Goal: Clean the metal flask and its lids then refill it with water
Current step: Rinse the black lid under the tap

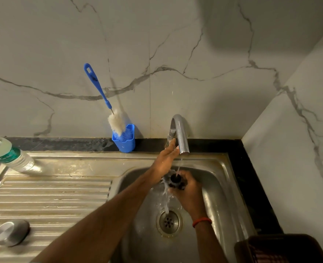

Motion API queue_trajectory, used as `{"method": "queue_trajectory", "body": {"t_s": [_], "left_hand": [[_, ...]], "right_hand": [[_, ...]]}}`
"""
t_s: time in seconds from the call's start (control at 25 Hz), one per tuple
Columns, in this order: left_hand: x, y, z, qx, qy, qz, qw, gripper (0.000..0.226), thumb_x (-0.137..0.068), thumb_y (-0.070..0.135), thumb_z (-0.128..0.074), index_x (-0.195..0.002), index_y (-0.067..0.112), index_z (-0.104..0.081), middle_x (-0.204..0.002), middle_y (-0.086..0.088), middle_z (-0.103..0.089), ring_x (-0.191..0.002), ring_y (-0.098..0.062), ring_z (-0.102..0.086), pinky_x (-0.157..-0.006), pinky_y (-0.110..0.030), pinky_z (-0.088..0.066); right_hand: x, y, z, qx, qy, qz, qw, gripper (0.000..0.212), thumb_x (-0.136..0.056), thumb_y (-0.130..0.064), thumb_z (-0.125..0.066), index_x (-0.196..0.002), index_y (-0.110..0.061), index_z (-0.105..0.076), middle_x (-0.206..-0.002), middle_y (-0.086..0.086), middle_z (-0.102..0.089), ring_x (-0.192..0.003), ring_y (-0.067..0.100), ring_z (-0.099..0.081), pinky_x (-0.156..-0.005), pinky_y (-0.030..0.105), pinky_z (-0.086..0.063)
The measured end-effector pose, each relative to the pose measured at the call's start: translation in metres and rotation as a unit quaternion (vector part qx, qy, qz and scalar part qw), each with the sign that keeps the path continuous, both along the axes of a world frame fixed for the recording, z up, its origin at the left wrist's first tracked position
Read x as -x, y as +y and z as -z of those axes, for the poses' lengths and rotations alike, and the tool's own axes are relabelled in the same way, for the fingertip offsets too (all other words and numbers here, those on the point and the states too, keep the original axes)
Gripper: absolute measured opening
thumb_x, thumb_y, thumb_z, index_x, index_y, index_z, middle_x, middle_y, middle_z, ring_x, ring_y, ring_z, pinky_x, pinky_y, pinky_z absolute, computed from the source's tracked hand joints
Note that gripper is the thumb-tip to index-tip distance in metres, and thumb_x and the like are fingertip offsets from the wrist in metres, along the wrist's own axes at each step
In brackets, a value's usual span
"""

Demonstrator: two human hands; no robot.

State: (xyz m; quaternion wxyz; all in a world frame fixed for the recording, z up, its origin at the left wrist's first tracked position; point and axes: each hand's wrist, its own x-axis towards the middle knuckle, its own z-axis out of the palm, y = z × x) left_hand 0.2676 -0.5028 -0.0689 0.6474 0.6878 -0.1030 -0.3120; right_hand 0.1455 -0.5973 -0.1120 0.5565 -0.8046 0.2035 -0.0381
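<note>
My right hand (pixel 188 190) grips a small black lid (pixel 175 182) over the sink bowl (pixel 213 186), right under a thin stream from the tap (pixel 181 133). Water spills off the lid and falls toward the drain (pixel 168 222). My left hand (pixel 166 156) reaches up with its fingers on the tap's handle behind the spout. A round metal lid (pixel 11 232) lies on the ribbed drainboard (pixel 52 202) at the left. The flask's body is not in view.
A blue bottle brush (pixel 103 99) stands in a blue holder (pixel 124 141) against the marble wall. A clear plastic water bottle (pixel 6 154) lies at the sink's back left. A dark brown basket (pixel 282 249) sits at the lower right.
</note>
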Motion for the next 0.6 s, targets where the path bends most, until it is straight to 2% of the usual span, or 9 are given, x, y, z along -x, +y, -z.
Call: {"method": "queue_trajectory", "body": {"t_s": [0.12, 0.2, 0.24, 0.32, 0.36, 0.44, 0.6], "left_hand": [[-0.004, 0.002, -0.008, -0.086, -0.067, 0.08, 0.991, 0.067, -0.105, 0.041, -0.049, -0.161, 0.029, -0.014, -0.159, -0.005, -0.036, -0.145, -0.024, -0.036, -0.119, -0.052, -0.033], [0.005, 0.011, -0.004, -0.096, -0.069, 0.039, 0.992, 0.063, -0.102, 0.047, -0.052, -0.158, 0.03, -0.029, -0.154, -0.003, -0.045, -0.138, -0.022, -0.046, -0.111, -0.045, -0.044], [0.011, 0.017, 0.001, -0.096, -0.076, 0.013, 0.992, 0.052, -0.101, 0.046, -0.054, -0.149, 0.027, -0.045, -0.143, -0.003, -0.056, -0.129, -0.02, -0.055, -0.104, -0.041, -0.049], [0.023, 0.03, 0.014, -0.116, -0.098, -0.001, 0.988, 0.029, -0.101, 0.044, -0.054, -0.117, 0.023, -0.067, -0.111, -0.001, -0.071, -0.106, -0.018, -0.067, -0.095, -0.045, -0.055], [0.029, 0.037, 0.018, -0.122, -0.098, 0.008, 0.988, 0.027, -0.101, 0.044, -0.054, -0.105, 0.022, -0.07, -0.102, -0.002, -0.073, -0.099, -0.019, -0.07, -0.095, -0.049, -0.055], [0.043, 0.05, 0.02, -0.125, -0.093, 0.016, 0.988, 0.028, -0.101, 0.043, -0.056, -0.097, 0.02, -0.072, -0.096, -0.003, -0.075, -0.094, -0.021, -0.071, -0.095, -0.05, -0.056], [0.068, 0.066, 0.014, -0.125, -0.075, -0.011, 0.989, 0.027, -0.101, 0.041, -0.056, -0.1, 0.02, -0.072, -0.1, 0.001, -0.075, -0.098, -0.016, -0.07, -0.093, -0.042, -0.054]], "right_hand": [[-0.002, -0.002, -0.013, -0.013, -0.003, -0.004, 1.0, 0.05, -0.078, -0.011, -0.082, -0.106, -0.044, -0.057, -0.103, -0.02, -0.067, -0.097, -0.014, -0.061, -0.079, 0.011, -0.052], [0.001, -0.006, -0.017, 0.004, 0.01, -0.029, 1.0, 0.054, -0.078, -0.018, -0.082, -0.113, -0.046, -0.053, -0.112, -0.019, -0.063, -0.102, -0.008, -0.059, -0.08, 0.013, -0.049], [0.003, -0.008, -0.018, 0.031, 0.018, -0.04, 0.999, 0.056, -0.077, -0.022, -0.083, -0.116, -0.045, -0.05, -0.115, -0.018, -0.061, -0.104, -0.004, -0.058, -0.08, 0.014, -0.047], [0.007, -0.015, -0.02, 0.105, 0.026, -0.053, 0.993, 0.06, -0.072, -0.023, -0.085, -0.118, -0.038, -0.05, -0.114, -0.011, -0.059, -0.104, 0.004, -0.057, -0.08, 0.016, -0.044], [0.008, -0.018, -0.024, 0.154, 0.025, -0.062, 0.986, 0.059, -0.068, -0.023, -0.086, -0.116, -0.032, -0.053, -0.112, -0.009, -0.06, -0.104, 0.009, -0.056, -0.081, 0.018, -0.044], [0.011, -0.022, -0.036, 0.246, 0.021, -0.085, 0.965, 0.058, -0.062, -0.023, -0.085, -0.115, -0.026, -0.062, -0.109, -0.006, -0.06, -0.109, 0.015, -0.05, -0.086, 0.025, -0.042], [0.022, -0.022, -0.061, 0.281, 0.007, -0.106, 0.954, 0.061, -0.063, -0.021, -0.086, -0.12, -0.027, -0.065, -0.109, -0.002, -0.047, -0.113, 0.017, -0.04, -0.091, 0.028, -0.044]]}}
